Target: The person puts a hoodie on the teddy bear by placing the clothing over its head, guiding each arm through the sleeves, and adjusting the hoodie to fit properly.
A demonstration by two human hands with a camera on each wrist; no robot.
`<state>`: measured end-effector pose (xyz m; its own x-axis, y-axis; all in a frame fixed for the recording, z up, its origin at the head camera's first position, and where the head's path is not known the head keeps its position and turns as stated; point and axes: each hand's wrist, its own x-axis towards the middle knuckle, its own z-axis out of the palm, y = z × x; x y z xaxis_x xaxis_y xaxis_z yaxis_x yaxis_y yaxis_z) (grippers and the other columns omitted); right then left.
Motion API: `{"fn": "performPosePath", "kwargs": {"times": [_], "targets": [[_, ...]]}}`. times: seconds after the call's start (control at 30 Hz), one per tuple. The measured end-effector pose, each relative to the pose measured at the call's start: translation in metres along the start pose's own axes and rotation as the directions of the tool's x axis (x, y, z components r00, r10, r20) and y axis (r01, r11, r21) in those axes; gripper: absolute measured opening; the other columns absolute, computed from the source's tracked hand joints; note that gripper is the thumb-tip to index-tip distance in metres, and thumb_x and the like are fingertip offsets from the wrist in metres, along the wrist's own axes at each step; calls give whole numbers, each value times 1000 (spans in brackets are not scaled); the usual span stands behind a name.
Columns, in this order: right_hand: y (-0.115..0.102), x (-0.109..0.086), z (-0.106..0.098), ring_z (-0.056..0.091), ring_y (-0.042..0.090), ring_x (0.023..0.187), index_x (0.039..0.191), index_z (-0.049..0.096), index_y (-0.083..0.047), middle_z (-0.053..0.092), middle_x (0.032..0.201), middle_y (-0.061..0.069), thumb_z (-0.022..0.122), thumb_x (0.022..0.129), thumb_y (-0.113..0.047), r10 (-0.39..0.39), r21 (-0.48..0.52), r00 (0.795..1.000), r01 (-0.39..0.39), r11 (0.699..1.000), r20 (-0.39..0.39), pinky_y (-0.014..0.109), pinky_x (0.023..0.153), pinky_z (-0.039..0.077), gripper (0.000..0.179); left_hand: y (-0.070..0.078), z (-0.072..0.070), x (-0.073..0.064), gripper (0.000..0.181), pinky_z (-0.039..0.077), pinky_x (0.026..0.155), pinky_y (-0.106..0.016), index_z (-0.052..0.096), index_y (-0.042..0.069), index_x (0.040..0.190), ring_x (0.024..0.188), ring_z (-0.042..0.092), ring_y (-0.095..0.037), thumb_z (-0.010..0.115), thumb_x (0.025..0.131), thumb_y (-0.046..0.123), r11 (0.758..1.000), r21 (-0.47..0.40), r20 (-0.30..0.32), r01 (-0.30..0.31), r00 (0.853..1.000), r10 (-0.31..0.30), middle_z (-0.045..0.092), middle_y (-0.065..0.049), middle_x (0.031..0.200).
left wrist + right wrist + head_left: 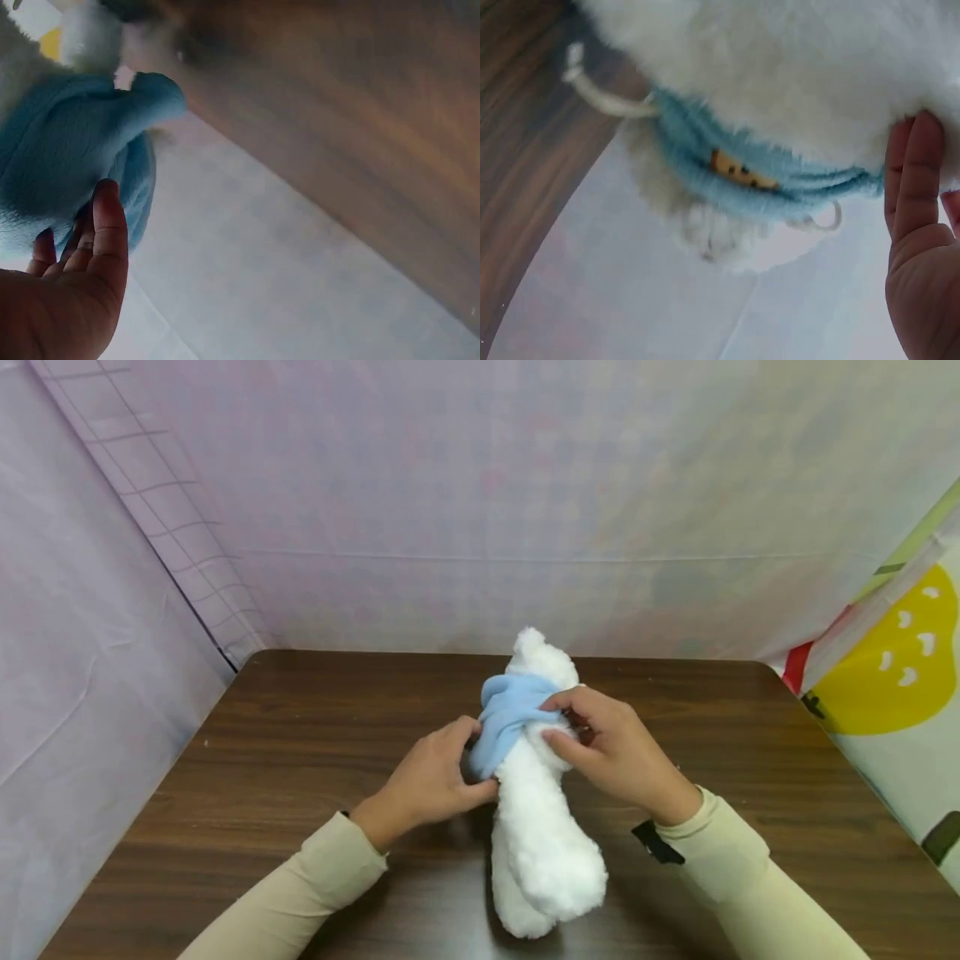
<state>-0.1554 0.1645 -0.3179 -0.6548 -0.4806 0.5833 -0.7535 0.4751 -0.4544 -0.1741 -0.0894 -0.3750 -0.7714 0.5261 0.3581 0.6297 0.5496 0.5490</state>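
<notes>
A person's two hands are at a white toy (543, 835) in the middle of a brown table (330, 718), its long axis running toward the far edge. A blue cloth (517, 697) is around its upper part. The left hand (427, 774) cups the left side, thumb and fingers spread, fingertips against the cloth. The right hand (626, 756) is on the other side, index finger at the cloth's edge, thumb on the white fur; I cannot tell whether it pinches anything. The right wrist view shows a toggle (742, 171) and a knotted cord (611, 103) at the cloth. A pale curtain (487, 502) hangs behind the table.
</notes>
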Motion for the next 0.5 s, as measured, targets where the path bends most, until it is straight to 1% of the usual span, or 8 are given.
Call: {"fn": "performPosePath", "kwargs": {"times": [0.07, 0.17, 0.27, 0.33, 0.4, 0.43, 0.47, 0.5], "targets": [[1, 1, 4, 46, 8, 66, 114, 64, -13, 53, 87, -7, 72, 89, -2, -15, -26, 1000, 15, 1000, 5, 23, 55, 43, 28, 0, 4, 0, 50, 50, 74, -32, 52, 9, 121, 86, 58, -13, 75, 85, 36, 1000, 0, 73, 26, 997, -26, 61, 0, 103], [6, -2, 14, 48, 8, 72, 114, 63, -12, 56, 96, -5, 73, 91, -7, 14, -68, 998, -10, 998, 53, 24, 59, 45, 25, -1, 6, 0, 50, 51, 78, -34, 53, 8, 124, 91, 59, -14, 70, 89, 39, 995, 70, 188, 65, 979, -77, 61, -2, 108], [12, -6, 25, 52, 9, 79, 117, 62, -11, 58, 108, -2, 71, 93, -13, 44, -84, 995, -37, 996, 89, 26, 63, 48, 26, -1, 1, -1, 51, 50, 83, -36, 57, 5, 125, 98, 59, -18, 70, 89, 39, 989, 120, 215, 81, 971, -105, 59, -6, 114], [14, -8, 30, 55, 11, 85, 124, 60, -11, 58, 115, 0, 70, 95, -15, 60, -67, 994, -53, 996, 95, 28, 67, 51, 31, 1, -4, -1, 48, 50, 86, -37, 61, 7, 123, 102, 58, -18, 71, 88, 37, 992, 98, 142, 80, 985, -93, 58, -5, 117], [15, -8, 32, 59, 12, 89, 133, 56, -10, 58, 119, 2, 66, 97, -15, 57, -29, 994, -55, 998, 95, 29, 69, 53, 37, 4, -11, 0, 37, 50, 85, -37, 65, 8, 114, 101, 56, -18, 72, 88, 33, 999, 36, 8, 22, 1000, -22, 57, -3, 113], [15, -8, 32, 60, 12, 90, 136, 54, -9, 58, 121, 2, 64, 98, -15, 53, -6, 994, -53, 999, 96, 29, 70, 53, 39, 5, -13, 0, 31, 49, 83, -36, 65, 8, 110, 99, 56, -18, 72, 88, 31, 1000, 5, -66, -28, 997, 28, 56, -3, 111], [15, -8, 33, 61, 13, 93, 138, 52, -8, 58, 121, 3, 62, 99, -13, 41, 17, 995, -43, 999, 92, 30, 72, 54, 40, 6, -15, 2, 25, 49, 82, -35, 66, 9, 105, 97, 55, -18, 71, 90, 27, 996, -19, -138, -91, 987, 88, 56, -2, 109], [15, -8, 33, 61, 14, 95, 138, 51, -7, 58, 121, 5, 60, 100, -11, 29, 33, 996, -31, 999, 80, 30, 72, 54, 39, 7, -18, 3, 19, 49, 81, -35, 66, 9, 101, 96, 55, -18, 71, 90, 24, 987, -27, -205, -158, 967, 149, 56, -3, 107]]}}
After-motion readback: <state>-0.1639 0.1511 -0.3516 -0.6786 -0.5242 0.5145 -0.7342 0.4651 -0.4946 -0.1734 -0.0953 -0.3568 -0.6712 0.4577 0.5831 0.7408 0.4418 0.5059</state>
